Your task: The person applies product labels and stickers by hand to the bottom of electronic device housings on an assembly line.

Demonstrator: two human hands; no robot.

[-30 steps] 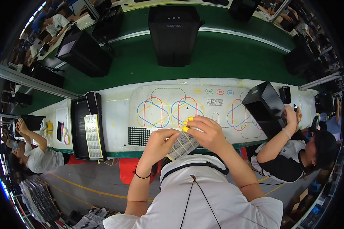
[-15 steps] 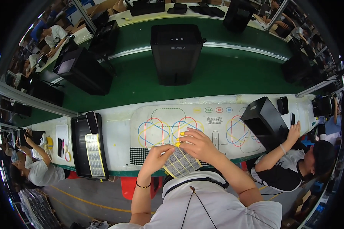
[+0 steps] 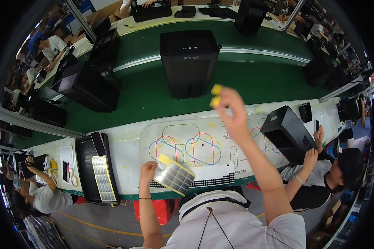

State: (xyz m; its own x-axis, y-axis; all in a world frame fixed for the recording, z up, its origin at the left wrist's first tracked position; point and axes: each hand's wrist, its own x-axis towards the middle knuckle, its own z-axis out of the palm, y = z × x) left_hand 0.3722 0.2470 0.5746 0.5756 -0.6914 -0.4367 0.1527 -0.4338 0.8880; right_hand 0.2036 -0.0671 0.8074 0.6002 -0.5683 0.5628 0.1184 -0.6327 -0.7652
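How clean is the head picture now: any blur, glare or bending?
Head view: right hand blurred, fingertips soft; head view: label sheet in the left hand shows pale, silvery glare; head view: bench edges bow with fisheye distortion, and the picture's corners go black.

The label sheet (image 3: 175, 176) looks like kinda glossy, silvery paper, while the tall machine (image 3: 188, 72) seems mostly matt black plastic, the stool (image 3: 167, 211) smooth red plastic, and the shirt (image 3: 245, 222) just plain white cloth.
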